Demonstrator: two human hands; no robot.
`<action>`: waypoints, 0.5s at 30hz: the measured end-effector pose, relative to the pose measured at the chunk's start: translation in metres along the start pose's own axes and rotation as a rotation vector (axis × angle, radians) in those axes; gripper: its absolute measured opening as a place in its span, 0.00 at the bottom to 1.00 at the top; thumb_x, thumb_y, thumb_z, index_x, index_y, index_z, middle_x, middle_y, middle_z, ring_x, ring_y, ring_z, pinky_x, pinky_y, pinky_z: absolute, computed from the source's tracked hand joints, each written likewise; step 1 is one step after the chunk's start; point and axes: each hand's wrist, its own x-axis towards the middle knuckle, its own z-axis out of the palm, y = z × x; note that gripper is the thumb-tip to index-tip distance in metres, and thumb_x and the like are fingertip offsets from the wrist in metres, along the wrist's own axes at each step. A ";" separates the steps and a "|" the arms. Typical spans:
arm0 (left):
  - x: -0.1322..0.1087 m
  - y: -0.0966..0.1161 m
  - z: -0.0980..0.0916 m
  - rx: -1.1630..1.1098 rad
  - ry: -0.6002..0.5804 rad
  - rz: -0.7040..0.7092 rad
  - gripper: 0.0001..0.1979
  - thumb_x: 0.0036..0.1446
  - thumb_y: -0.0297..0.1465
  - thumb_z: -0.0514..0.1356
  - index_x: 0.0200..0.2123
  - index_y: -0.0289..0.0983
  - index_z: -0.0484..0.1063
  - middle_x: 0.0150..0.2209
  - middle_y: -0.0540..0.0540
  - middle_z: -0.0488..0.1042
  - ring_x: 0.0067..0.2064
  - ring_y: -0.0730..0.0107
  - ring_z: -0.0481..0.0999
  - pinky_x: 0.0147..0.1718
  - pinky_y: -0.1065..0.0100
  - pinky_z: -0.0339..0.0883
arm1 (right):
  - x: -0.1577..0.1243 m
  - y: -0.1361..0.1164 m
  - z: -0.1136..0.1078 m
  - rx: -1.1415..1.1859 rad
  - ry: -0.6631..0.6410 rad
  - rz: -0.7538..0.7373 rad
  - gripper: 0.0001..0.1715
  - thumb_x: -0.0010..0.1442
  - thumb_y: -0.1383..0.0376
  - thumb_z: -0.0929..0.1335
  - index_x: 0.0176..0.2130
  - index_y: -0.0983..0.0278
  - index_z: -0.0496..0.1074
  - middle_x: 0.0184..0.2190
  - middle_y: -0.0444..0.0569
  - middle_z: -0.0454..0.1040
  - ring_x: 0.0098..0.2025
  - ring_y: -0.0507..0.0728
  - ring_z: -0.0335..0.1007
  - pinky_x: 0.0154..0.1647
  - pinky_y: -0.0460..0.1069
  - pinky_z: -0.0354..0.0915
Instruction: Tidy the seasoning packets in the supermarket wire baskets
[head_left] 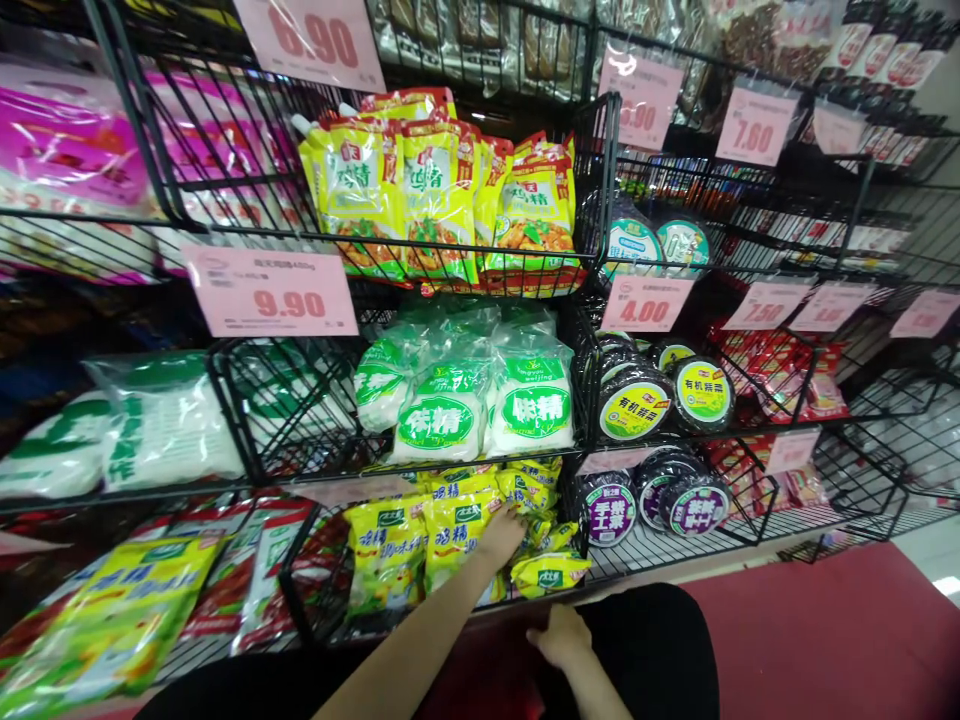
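My left hand (504, 536) reaches into the bottom wire basket. Its fingers are curled over the top of a yellow chicken-seasoning packet (454, 535), and the fingertips are partly hidden among the bags. To its left stands another yellow packet (384, 560) of the same kind. A smaller yellow packet (551, 574) lies on its side at the basket's front right. Lower down, by the dark-clothed knee, is my right hand (564, 636). Its thumb points away from the fingers, and nothing shows in it.
Above the basket sit white bags with green labels (529, 405), and higher up yellow-and-red pouches (439, 195). Round dark packs (637, 410) fill the right-hand baskets. A pink price card (270, 292) hangs from the shelf edge. Black wire basket walls (296, 610) divide the goods.
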 end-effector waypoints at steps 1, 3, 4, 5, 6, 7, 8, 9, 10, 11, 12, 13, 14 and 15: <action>0.009 -0.001 0.000 0.018 -0.050 -0.002 0.16 0.59 0.19 0.54 0.39 0.37 0.80 0.38 0.39 0.83 0.49 0.59 0.81 0.68 0.54 0.56 | 0.001 0.000 0.000 0.008 0.006 0.031 0.15 0.51 0.59 0.75 0.40 0.60 0.79 0.38 0.54 0.82 0.44 0.67 0.80 0.43 0.55 0.73; 0.017 -0.005 0.000 0.040 -0.102 0.023 0.14 0.56 0.18 0.56 0.31 0.38 0.79 0.31 0.42 0.82 0.41 0.60 0.82 0.67 0.55 0.57 | 0.003 -0.001 0.001 0.028 0.024 0.065 0.17 0.58 0.58 0.73 0.46 0.62 0.79 0.42 0.57 0.81 0.48 0.68 0.79 0.47 0.57 0.72; 0.018 -0.007 0.000 0.041 -0.101 0.043 0.14 0.54 0.17 0.56 0.31 0.38 0.79 0.31 0.42 0.82 0.41 0.61 0.82 0.67 0.56 0.57 | 0.003 -0.002 0.002 0.047 0.041 0.050 0.18 0.60 0.58 0.71 0.48 0.63 0.78 0.45 0.59 0.81 0.50 0.68 0.79 0.49 0.57 0.71; 0.017 -0.010 0.000 0.035 -0.091 0.061 0.15 0.54 0.16 0.56 0.31 0.38 0.79 0.33 0.42 0.82 0.42 0.60 0.81 0.66 0.56 0.57 | 0.004 -0.003 0.004 0.068 0.057 0.026 0.19 0.61 0.58 0.70 0.49 0.64 0.78 0.47 0.59 0.80 0.52 0.68 0.78 0.52 0.57 0.71; 0.015 -0.011 -0.001 0.024 -0.076 0.078 0.15 0.54 0.16 0.56 0.33 0.38 0.79 0.35 0.41 0.82 0.44 0.60 0.81 0.66 0.57 0.57 | 0.005 -0.003 0.005 0.089 0.071 0.004 0.19 0.62 0.58 0.70 0.50 0.65 0.78 0.48 0.59 0.80 0.53 0.68 0.77 0.54 0.57 0.70; 0.013 -0.012 -0.002 0.009 -0.058 0.096 0.16 0.55 0.16 0.55 0.35 0.38 0.79 0.37 0.41 0.82 0.47 0.59 0.80 0.65 0.57 0.57 | 0.005 -0.002 0.007 0.108 0.085 -0.015 0.19 0.62 0.59 0.70 0.50 0.65 0.78 0.50 0.59 0.79 0.55 0.68 0.76 0.56 0.57 0.69; 0.012 -0.012 -0.003 -0.011 -0.040 0.111 0.16 0.56 0.16 0.55 0.37 0.38 0.79 0.39 0.40 0.82 0.50 0.58 0.79 0.64 0.57 0.58 | 0.006 -0.002 0.008 0.124 0.097 -0.030 0.19 0.61 0.59 0.71 0.50 0.65 0.78 0.50 0.59 0.79 0.56 0.68 0.75 0.58 0.56 0.68; 0.010 -0.010 -0.006 -0.031 -0.023 0.114 0.17 0.57 0.16 0.54 0.38 0.38 0.79 0.41 0.40 0.82 0.53 0.58 0.77 0.64 0.57 0.59 | 0.006 -0.001 0.009 0.134 0.104 -0.035 0.19 0.61 0.60 0.71 0.50 0.64 0.79 0.50 0.58 0.79 0.56 0.68 0.74 0.59 0.56 0.67; 0.010 -0.008 -0.010 -0.051 -0.012 0.101 0.17 0.58 0.17 0.53 0.40 0.38 0.79 0.44 0.39 0.81 0.55 0.57 0.76 0.63 0.57 0.60 | 0.007 -0.001 0.009 0.137 0.104 -0.032 0.19 0.60 0.60 0.72 0.50 0.64 0.79 0.50 0.58 0.79 0.57 0.68 0.74 0.59 0.56 0.67; 0.011 -0.005 -0.015 -0.076 -0.008 0.074 0.17 0.58 0.17 0.53 0.41 0.38 0.79 0.46 0.39 0.81 0.57 0.57 0.75 0.62 0.56 0.61 | 0.007 -0.002 0.009 0.133 0.097 -0.023 0.20 0.60 0.60 0.72 0.50 0.64 0.79 0.51 0.58 0.79 0.57 0.68 0.74 0.59 0.57 0.67; 0.014 -0.001 -0.022 -0.117 -0.005 0.032 0.17 0.57 0.18 0.54 0.41 0.38 0.79 0.48 0.39 0.80 0.58 0.56 0.75 0.61 0.57 0.62 | 0.007 -0.002 0.008 0.126 0.084 -0.011 0.20 0.60 0.60 0.72 0.51 0.64 0.79 0.51 0.58 0.78 0.57 0.68 0.74 0.59 0.57 0.67; 0.017 0.002 -0.029 -0.177 -0.002 -0.023 0.16 0.57 0.19 0.55 0.42 0.39 0.79 0.49 0.40 0.80 0.57 0.57 0.75 0.60 0.58 0.63 | 0.008 -0.004 0.007 0.116 0.066 0.001 0.20 0.60 0.61 0.72 0.51 0.64 0.79 0.52 0.59 0.78 0.57 0.68 0.74 0.59 0.56 0.67; 0.022 0.004 -0.037 -0.253 -0.001 -0.084 0.15 0.57 0.21 0.56 0.42 0.39 0.79 0.49 0.42 0.80 0.56 0.58 0.77 0.57 0.60 0.66 | 0.008 -0.005 0.006 0.103 0.043 0.018 0.21 0.60 0.61 0.72 0.52 0.65 0.78 0.53 0.59 0.78 0.57 0.68 0.73 0.59 0.57 0.67; 0.028 0.005 -0.044 -0.333 0.003 -0.157 0.14 0.58 0.24 0.57 0.42 0.40 0.80 0.48 0.44 0.81 0.52 0.61 0.78 0.53 0.64 0.68 | 0.009 -0.007 0.005 0.088 0.023 0.034 0.21 0.60 0.60 0.72 0.52 0.65 0.78 0.53 0.60 0.77 0.57 0.69 0.74 0.59 0.57 0.67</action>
